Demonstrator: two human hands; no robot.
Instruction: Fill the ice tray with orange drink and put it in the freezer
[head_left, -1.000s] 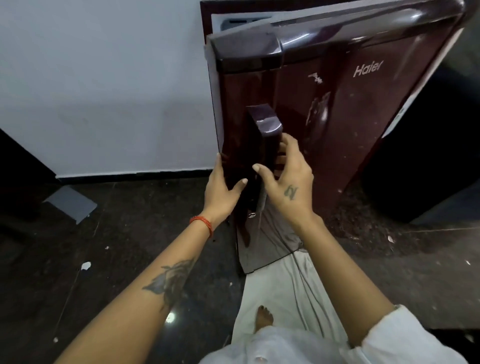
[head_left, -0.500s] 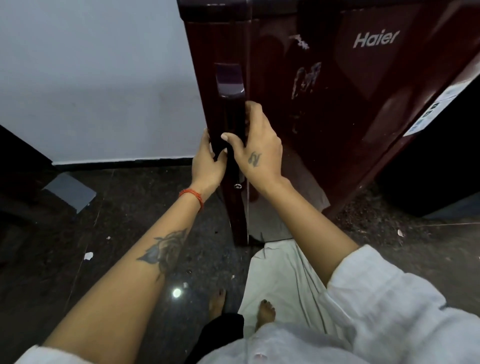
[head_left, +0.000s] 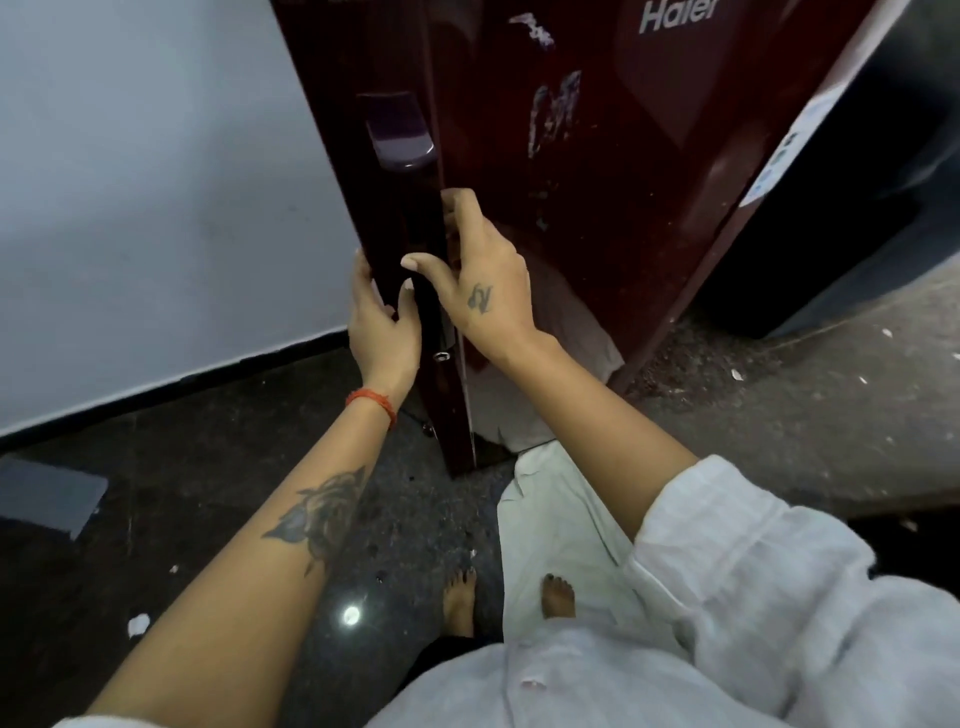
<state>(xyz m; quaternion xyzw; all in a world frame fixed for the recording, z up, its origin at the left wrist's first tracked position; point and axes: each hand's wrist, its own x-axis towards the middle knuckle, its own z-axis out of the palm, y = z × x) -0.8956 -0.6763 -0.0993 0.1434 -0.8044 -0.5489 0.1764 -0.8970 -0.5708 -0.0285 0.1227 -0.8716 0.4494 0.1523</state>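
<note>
A dark maroon fridge (head_left: 623, 208) with a white brand name fills the upper middle of the head view, its door flush with the body. A dark vertical door handle (head_left: 410, 208) runs down the door's left edge. My left hand (head_left: 379, 322) wraps the handle's lower part from the left, thumb across its front. My right hand (head_left: 478, 280) lies on the handle from the right, fingers curled behind it and thumb in front. Neither the ice tray nor the orange drink is in view.
A pale wall (head_left: 156, 182) with a black skirting stands left of the fridge. The dark speckled floor (head_left: 208, 493) carries small white scraps and a grey sheet (head_left: 47, 499) at far left. A black appliance (head_left: 857, 208) stands right of the fridge. My bare feet are below.
The fridge door swung from partly open to closed against the body. Both hands stayed on the handle and moved with it; the view came closer to the fridge.
</note>
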